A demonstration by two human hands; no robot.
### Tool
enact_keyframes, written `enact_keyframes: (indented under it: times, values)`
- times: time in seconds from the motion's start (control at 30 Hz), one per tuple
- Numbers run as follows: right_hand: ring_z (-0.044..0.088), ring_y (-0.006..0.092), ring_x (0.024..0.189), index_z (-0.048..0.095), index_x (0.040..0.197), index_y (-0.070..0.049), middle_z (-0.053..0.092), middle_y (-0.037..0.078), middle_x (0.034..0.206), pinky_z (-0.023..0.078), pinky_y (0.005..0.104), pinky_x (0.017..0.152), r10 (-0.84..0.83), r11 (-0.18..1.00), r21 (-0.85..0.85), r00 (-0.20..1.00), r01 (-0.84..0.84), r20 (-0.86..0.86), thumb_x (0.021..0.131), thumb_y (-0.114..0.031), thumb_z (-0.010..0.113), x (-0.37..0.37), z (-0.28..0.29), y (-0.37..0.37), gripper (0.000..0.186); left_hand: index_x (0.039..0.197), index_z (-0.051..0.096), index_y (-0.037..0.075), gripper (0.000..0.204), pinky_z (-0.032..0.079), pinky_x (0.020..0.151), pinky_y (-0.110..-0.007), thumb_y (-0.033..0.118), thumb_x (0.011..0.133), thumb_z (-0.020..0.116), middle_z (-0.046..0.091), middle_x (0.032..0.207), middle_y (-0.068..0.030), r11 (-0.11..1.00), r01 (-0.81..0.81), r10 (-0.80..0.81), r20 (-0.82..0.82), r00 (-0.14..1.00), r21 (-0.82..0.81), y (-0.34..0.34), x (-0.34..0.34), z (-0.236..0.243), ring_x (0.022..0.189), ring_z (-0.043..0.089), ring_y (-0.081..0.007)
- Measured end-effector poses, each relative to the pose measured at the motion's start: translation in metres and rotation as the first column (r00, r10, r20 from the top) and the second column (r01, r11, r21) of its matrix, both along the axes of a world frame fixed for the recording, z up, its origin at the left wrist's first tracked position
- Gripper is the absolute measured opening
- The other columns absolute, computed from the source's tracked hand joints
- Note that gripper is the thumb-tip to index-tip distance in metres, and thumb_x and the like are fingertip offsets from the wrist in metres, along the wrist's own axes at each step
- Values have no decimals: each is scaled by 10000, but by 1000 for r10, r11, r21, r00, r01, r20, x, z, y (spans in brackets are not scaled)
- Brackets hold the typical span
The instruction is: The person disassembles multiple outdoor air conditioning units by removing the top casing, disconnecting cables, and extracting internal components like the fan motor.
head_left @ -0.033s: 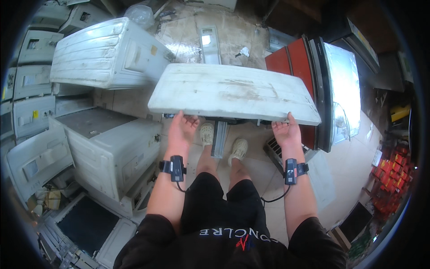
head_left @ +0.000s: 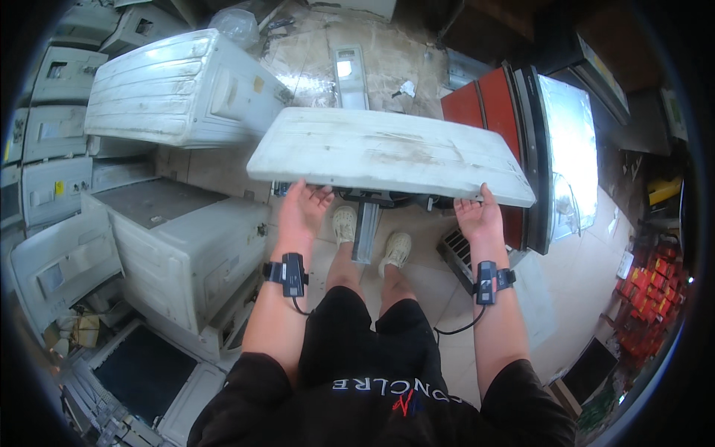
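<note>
Left hand (head_left: 304, 212), right hand (head_left: 478, 217) gripping panel's (head_left: 391, 145) near edge.

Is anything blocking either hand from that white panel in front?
Nothing visible. The left hand and right hand are both right at the near edge of the white panel, with nothing in between. What lies beneath the panel is mostly hidden.

Black T-shirt (head_left: 357, 421), black shorts (head_left: 369, 350), cabled wristbands (head_left: 293, 275)

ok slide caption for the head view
Left hand and right hand at the near edge of a scuffed white cover, above pale shoes
</note>
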State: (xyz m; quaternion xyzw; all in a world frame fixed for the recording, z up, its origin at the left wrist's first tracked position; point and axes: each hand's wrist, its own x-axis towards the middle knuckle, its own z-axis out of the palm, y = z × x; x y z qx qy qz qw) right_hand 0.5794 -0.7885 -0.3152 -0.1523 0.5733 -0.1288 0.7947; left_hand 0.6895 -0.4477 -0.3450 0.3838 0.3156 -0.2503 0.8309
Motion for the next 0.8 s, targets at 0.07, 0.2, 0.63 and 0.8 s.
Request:
enact_keyframes:
  times: [0.07,0.2,0.63,0.8]
  values:
    - [536,289,1182,452,1294,-29,517,125,1282,477,445,1007,-15,1000,-2,999,15,48,993,-248,572,24,19,0,392,1206,507,37,340,497,865,-409,289,981,541,616,1128,-149,992,118,-114,116,987,-35,4,22,17,976,615,-270]
    - [464,340,1318,437,1313,-3,481,168,1380,409,502,1115,-31,996,92,992,20,123,1002,-238,554,78,53,11,406,1102,580,35,297,520,766,-365,295,960,570,669,983,-124,917,241,-283,94,954,319,34,1,-10,873,647,-226]
    - [480,412,1280,423,1290,-2,480,190,1328,427,538,1087,38,998,-49,999,-37,24,996,-210,572,149,89,33,390,1213,544,-38,484,482,889,-461,242,833,652,654,1052,-274,417,595,-574,-309,758,687,39,-187,-165,1024,616,-437]
    - [538,383,1218,438,1246,-5,499,219,1301,495,494,1044,44,999,-28,999,-43,19,979,-204,602,161,117,3,371,1077,587,-5,367,502,794,-426,262,835,658,635,946,-202,765,518,-257,-557,790,382,10,-196,-179,897,616,-332]
